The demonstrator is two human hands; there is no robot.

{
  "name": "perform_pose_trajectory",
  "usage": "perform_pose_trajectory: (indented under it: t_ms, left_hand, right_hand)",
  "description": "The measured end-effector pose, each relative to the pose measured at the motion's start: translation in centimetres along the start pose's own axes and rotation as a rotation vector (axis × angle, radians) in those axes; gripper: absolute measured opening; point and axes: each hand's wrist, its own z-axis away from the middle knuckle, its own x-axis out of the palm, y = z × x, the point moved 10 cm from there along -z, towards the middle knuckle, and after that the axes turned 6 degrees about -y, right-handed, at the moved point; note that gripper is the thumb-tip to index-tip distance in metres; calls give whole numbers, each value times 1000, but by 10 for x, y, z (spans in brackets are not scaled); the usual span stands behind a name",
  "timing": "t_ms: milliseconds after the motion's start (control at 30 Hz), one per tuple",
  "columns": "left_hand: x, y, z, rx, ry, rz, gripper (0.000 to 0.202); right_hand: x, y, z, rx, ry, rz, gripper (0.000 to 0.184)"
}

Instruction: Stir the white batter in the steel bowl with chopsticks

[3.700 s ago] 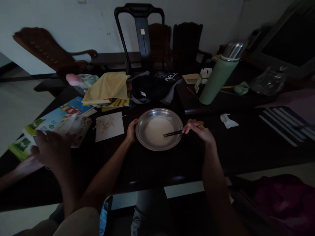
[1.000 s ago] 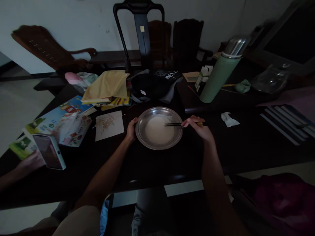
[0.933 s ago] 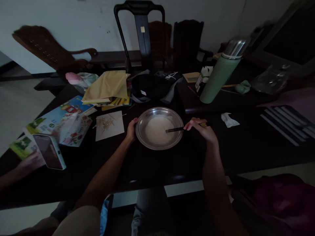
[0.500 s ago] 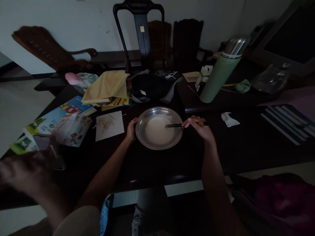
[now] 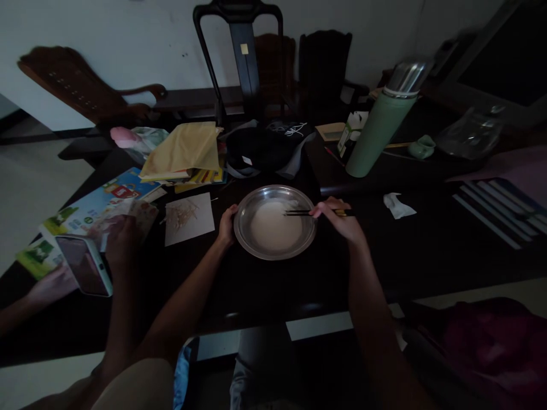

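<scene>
Fingers [image 5: 325, 209] of the right hand [image 5: 337, 219] pinch dark chopsticks [image 5: 299, 213], tips over white batter in the metal basin [image 5: 252, 247] just beside them; left hand [image 5: 226, 225] grips its far rim.

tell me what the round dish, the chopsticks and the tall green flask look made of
Dish: metal, likely stainless steel; its polished grey rim catches light. Chopsticks: dark and glossy with yellowish tops; lacquered wood or plastic, cannot tell which. Flask: matte pale-green body, probably painted metal, with a shiny, steel-looking cap.
</scene>
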Motion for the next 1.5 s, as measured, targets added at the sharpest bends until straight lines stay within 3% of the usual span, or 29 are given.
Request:
perform_pose_trajectory:
  t_ms: [100, 233, 333, 467, 567, 633, 733, 833, 900, 967, 1067, 1200, 1300, 1367, 1500]
  left_hand:
    - [-1, -1, -1, 5, 9, -3, 23]
    - [-1, 0, -2, 13, 1, -12, 26]
    - [-1, -1, -2, 8, -8, -2, 27]
    - [-2, -1, -1, 2, -2, -11, 25]
    - [-2, -1, 0, -4, 5, -21, 23]
    - [-2, 0, 0, -6, 9, -20, 23]
    - [-1, 0, 0, 0, 11, -21, 23]
    - [-1, 1, -1, 5, 20, -11, 22]
    - [-1, 1, -1, 8, 16, -4, 24]
    - [0, 0, -1, 9, 5, -4, 24]
    - [0, 1, -1, 13, 6, -8, 23]
    - [0, 1, 0, 2, 13, -11, 22]
    - [1, 1, 0, 0, 11, -7, 22]
    - [1, 2, 0, 4, 9, -7, 23]
    - [0, 1, 0, 14, 8, -26, 27]
  right_hand:
    - [-7, 1, 9, 28, -78, -78, 49]
    - [35, -16, 4, -34, -283, -128, 50]
    - [53, -18, -8, -61, -269, -97, 45]
    - [20, -1, -7, -17, -89, -41, 42]
    - [-7, 8, 6, 43, -65, -86, 43]
    - [-4, 4, 10, 40, -148, -158, 45]
    - [27, -11, 7, -12, -294, -203, 46]
    - [48, -17, -4, -57, -307, -195, 44]
    - [40, -11, -7, -54, -232, -175, 42]
    - [19, -1, -4, -20, -142, -153, 42]
    - [-7, 10, 7, 46, -114, -216, 44]
    - [14, -3, 10, 6, -270, -265, 46]
    - [34, -9, 1, -42, -278, -217, 44]
    - [28, -4, -3, -34, -207, -172, 44]
    - [-9, 12, 6, 48, -71, -147, 43]
